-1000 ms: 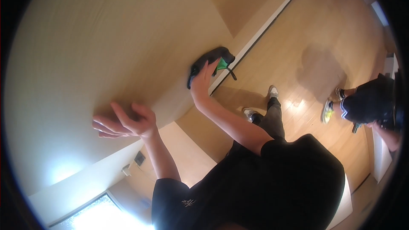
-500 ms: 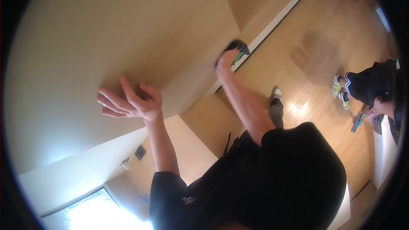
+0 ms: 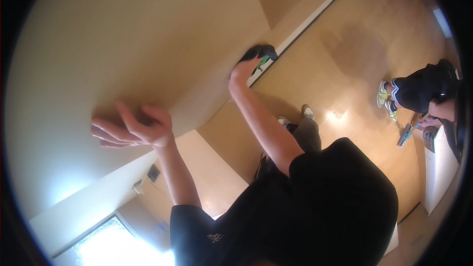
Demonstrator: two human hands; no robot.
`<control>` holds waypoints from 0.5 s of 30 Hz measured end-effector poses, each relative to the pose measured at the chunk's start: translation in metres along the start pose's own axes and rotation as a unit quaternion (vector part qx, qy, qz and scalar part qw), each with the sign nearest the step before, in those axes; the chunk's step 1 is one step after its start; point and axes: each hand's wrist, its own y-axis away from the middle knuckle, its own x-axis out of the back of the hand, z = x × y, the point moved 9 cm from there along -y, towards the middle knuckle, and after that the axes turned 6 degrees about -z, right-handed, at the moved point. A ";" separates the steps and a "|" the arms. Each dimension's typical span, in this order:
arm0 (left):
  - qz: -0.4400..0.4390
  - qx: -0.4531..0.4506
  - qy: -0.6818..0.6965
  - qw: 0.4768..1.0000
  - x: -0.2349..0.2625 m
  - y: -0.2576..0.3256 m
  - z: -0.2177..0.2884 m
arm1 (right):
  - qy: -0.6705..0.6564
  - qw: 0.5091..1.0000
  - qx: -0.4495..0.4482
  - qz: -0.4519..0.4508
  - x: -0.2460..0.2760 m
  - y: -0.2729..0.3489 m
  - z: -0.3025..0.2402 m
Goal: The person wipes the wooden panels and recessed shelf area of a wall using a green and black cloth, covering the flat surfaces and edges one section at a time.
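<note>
A smooth pale wall (image 3: 148,34) fills the upper left of the view. My left hand (image 3: 135,127) is raised against or just off it, fingers spread and somewhat curled, with nothing in them. Farther to the right, my right hand (image 3: 241,71) grips a black-and-green hand tool (image 3: 258,51) at the wall, near its white lower edge strip. The wrist is bent and hides part of the tool, so its exact kind does not show. Both arms come up from black short sleeves.
Wooden floor (image 3: 345,88) extends along the wall. Grey-trousered legs (image 3: 309,135) stand beyond my right arm. At the right, a person in black shorts (image 3: 419,91) holds a light-blue tool (image 3: 405,134) beside a white panel (image 3: 436,177). A bright window (image 3: 113,241) is lower left.
Both my hands have shifted left along the wall, the right one carrying the black-and-green tool. The view has shifted slightly, and a second shoe now shows by the grey-trousered legs.
</note>
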 end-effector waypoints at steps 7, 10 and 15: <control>0.004 0.010 -0.002 1.000 -0.008 -0.005 -0.001 | -0.143 0.973 -0.175 -0.049 0.015 -0.057 0.078; -0.003 0.018 0.001 1.000 -0.010 -0.005 0.006 | -0.026 0.980 -0.193 -0.035 0.004 -0.030 0.072; 0.002 0.004 0.002 1.000 -0.015 -0.001 0.010 | 0.114 0.954 0.111 -0.253 -0.050 0.165 -0.065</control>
